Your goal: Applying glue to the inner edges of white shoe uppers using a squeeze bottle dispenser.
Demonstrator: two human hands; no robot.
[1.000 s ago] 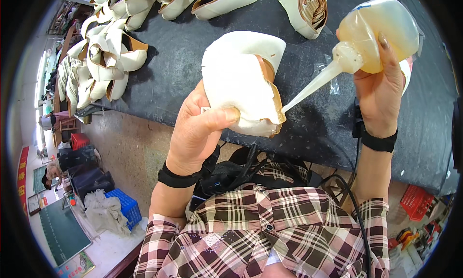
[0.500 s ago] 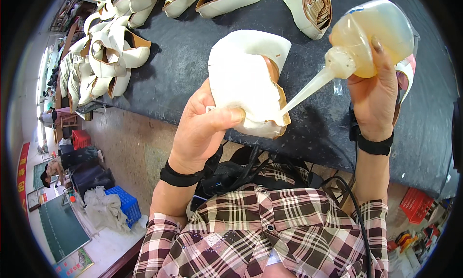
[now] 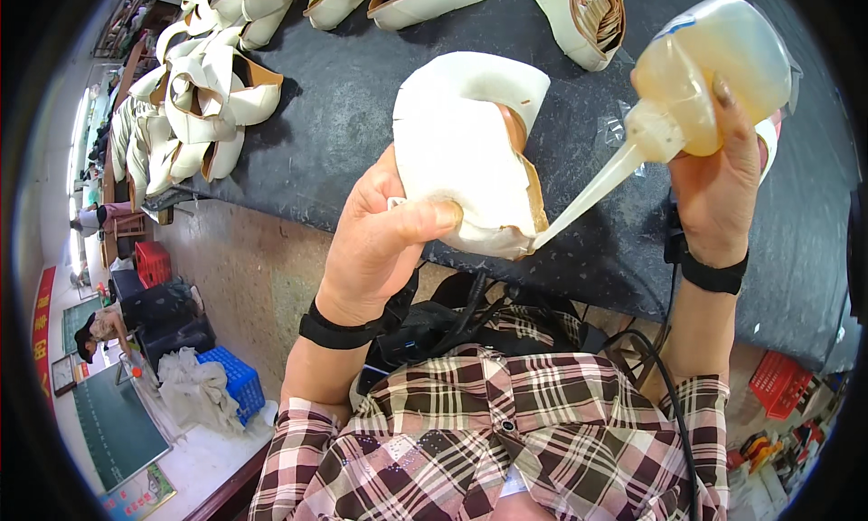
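Observation:
A white shoe upper [image 3: 461,150] with a tan lining is pinched in my left hand [image 3: 384,227], thumb on its outer face. My right hand [image 3: 719,191] is wrapped round a translucent squeeze bottle [image 3: 723,69] holding amber liquid. The bottle is tilted, its long tapered nozzle [image 3: 588,195] slanting down to the left. The nozzle's tip is at the lower right corner of the upper's tan edge; whether it touches cannot be made out. Most of my left fingers are hidden behind the upper.
Several white shoe uppers [image 3: 203,105] are heaped at the table's far left, with more along the back. A nested stack of uppers [image 3: 583,19] lies at the far right of the dark table [image 3: 334,132]. Another white piece [image 3: 768,146] sits partly behind my right hand. A cable [image 3: 674,403] hangs beside my right arm.
My right hand and the bottle have shifted right. The nozzle tip has moved down along the upper's tan edge to its lower corner. My left hand has barely moved.

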